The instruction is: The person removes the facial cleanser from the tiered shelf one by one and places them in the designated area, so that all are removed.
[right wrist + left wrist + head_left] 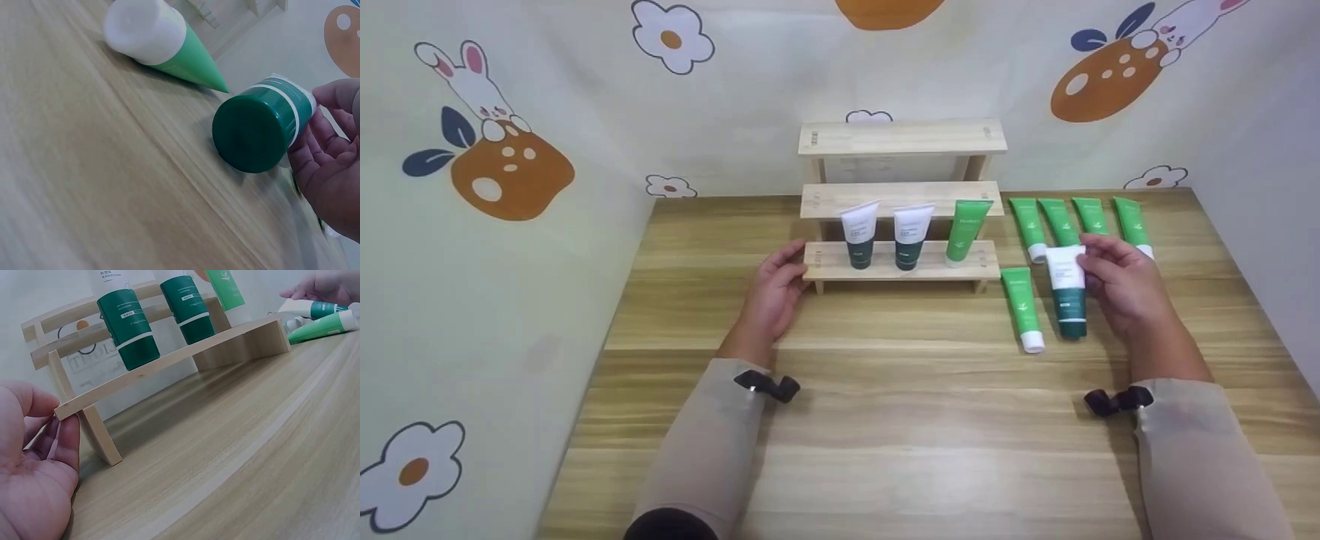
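So — capped tube point(1068, 300) in right grip point(1129, 289)

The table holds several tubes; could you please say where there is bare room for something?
Bare table lies between the sleeves, in front of the wooden rack; the rack's top step is bare too. Right of the rack, green tubes crowd near the right hand.

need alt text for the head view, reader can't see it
A person's right hand pinches a white-and-green tube beside five green tubes on a table, while the left hand holds the left end of a three-tier wooden rack. Two more white-and-green tubes and one green one stand on its lowest tier.
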Available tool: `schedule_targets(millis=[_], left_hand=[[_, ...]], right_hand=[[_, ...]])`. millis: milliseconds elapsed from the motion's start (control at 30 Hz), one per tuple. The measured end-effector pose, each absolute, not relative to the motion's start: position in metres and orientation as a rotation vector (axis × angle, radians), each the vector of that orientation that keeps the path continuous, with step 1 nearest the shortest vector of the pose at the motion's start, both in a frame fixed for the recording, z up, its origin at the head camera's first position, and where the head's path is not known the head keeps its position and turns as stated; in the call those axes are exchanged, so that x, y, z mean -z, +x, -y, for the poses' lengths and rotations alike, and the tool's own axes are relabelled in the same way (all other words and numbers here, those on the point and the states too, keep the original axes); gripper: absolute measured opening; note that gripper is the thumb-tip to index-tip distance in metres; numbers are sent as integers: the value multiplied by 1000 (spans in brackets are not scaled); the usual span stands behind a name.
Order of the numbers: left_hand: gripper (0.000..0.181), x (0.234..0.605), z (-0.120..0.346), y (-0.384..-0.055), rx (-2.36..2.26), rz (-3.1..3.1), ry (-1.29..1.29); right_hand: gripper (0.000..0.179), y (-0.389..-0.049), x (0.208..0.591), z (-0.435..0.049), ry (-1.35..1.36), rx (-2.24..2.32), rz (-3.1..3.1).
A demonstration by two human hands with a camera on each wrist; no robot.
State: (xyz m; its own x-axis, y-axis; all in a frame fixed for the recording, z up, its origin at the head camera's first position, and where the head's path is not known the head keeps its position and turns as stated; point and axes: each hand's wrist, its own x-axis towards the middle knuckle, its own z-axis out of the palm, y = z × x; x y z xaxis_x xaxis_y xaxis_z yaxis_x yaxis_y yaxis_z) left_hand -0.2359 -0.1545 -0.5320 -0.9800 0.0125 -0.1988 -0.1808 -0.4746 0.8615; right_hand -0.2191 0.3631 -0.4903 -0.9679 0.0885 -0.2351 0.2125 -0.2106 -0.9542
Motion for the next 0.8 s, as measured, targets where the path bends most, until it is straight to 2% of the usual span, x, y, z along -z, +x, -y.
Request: schedule_targets(millis=[500, 800], left_hand=[[56, 532, 153, -236, -2643, -1491, -233], [58, 531, 153, -236, -2636, -1500, -228]], right_hand=[[42, -218, 501, -361, 245, 2364, -1927], [46, -219, 503, -360, 342, 2060, -2224]])
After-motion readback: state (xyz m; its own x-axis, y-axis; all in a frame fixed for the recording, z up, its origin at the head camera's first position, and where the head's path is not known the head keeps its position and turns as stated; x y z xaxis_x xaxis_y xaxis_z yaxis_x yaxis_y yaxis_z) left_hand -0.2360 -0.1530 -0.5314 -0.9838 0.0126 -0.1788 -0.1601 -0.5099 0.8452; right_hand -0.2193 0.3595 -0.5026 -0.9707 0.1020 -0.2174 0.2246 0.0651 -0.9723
